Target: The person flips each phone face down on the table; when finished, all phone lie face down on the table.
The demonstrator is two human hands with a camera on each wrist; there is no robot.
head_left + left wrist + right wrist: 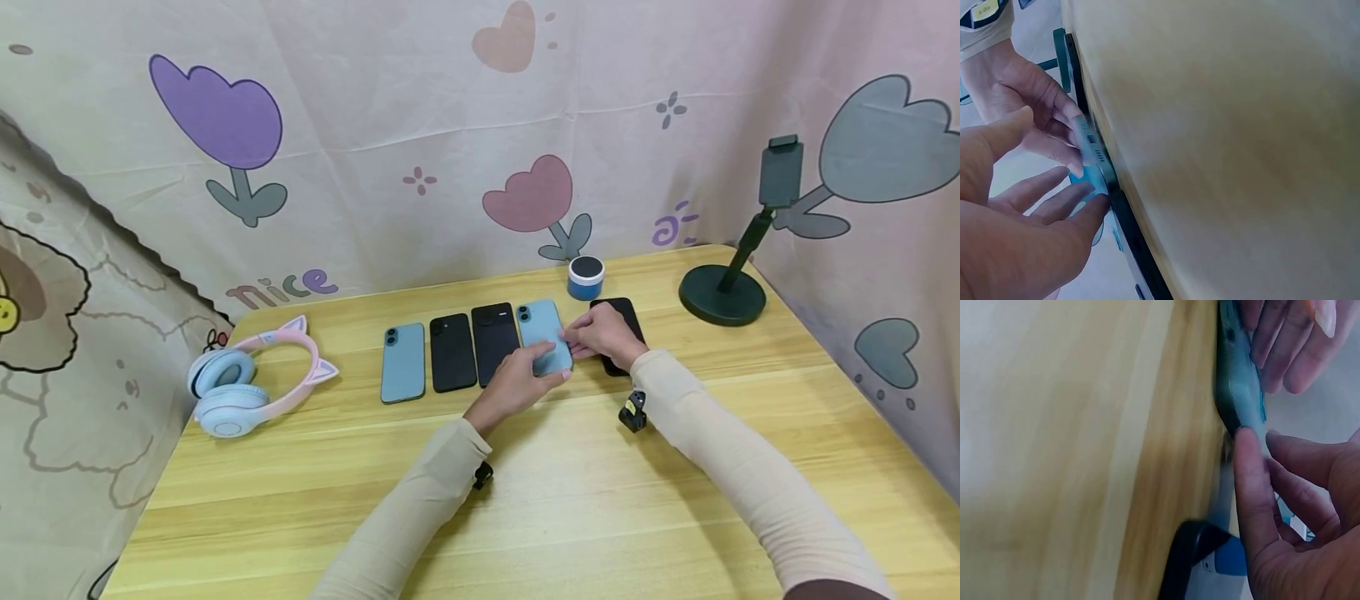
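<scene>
A light blue phone [542, 321] lies back up, the rightmost of a row of phones on the wooden table. The left hand [516, 382] reaches over its lower left part; its fairly straight fingers touch the phone's side in the left wrist view. At the phone's right edge, the right hand [603, 333] pinches with finger and thumb; the right wrist view shows a fingertip at the phone's corner [1238, 394]. Under the right hand lies a black phone [619, 367], partly covered. Left of the blue phone are two black phones [492, 325] [453, 354] and another light blue phone [402, 367].
Pink and blue cat-ear headphones [228, 408] lie at the left. A small blue and white cylinder [586, 279] stands behind the phones. At the back right is a dark green phone stand [722, 304]. A patterned cloth [390, 100] hangs behind the table [570, 500].
</scene>
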